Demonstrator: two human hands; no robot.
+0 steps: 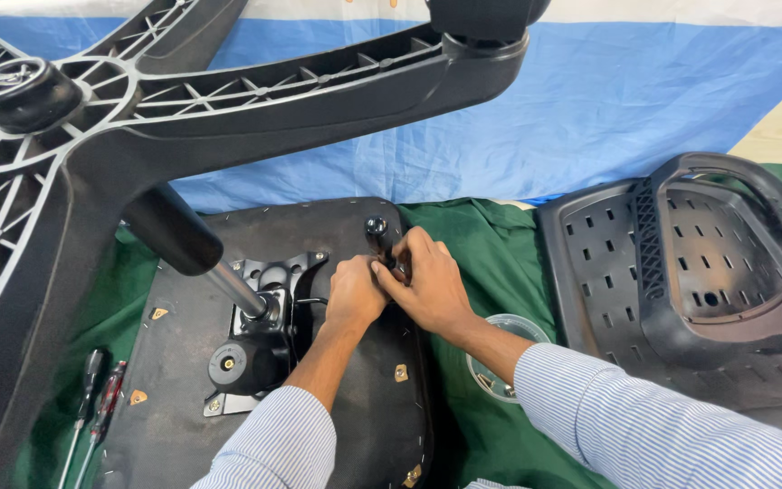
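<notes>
An upturned black chair seat lies on a green cloth. A metal tilt mechanism is bolted to its underside, with a gas cylinder and black star base rising toward me. My left hand and my right hand meet at the seat's right side, both wrapped around a black lever with a round knob. Both sleeves are blue-striped.
A black plastic backrest lies at the right. A clear round dish sits under my right forearm. Two screwdrivers lie at the lower left on the green cloth. A blue sheet covers the area behind.
</notes>
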